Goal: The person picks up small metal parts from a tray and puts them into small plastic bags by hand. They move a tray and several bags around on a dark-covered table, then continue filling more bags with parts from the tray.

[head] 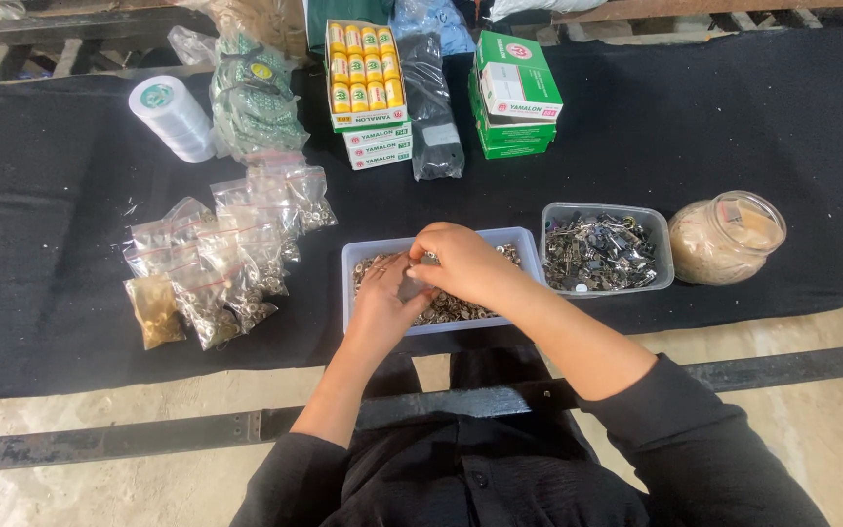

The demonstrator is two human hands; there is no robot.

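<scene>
- Black cloth covers the desk [70, 195]; bare concrete floor and a metal rail run below it, nearest the seated person.
- Both hands meet over a pale blue tray [363, 252] heaped with small metal rings [456, 307].
- Left hand [382, 298]: palm down on the heap, fingers curled, seemingly pinching a small clear bag [410, 289]; how firm the hold is, I cannot tell.
- Right hand [461, 263]: arched over the left, fingertips drawn narrow together as if nipping a ring or two; the piece itself is too small to see.
- Progress, by my judgement: a cluster of filled bags [217, 263] lies well to the left of the hands, so a fair lot looks done; the tray remains well stocked, so plenty is left.
- Just right of the hands: a grey tray of clips [602, 254], then a plastic jar [729, 239].
- Beyond the hands: boxes of yellow spools [365, 73], green boxes [514, 93], a white tape roll [173, 117].
</scene>
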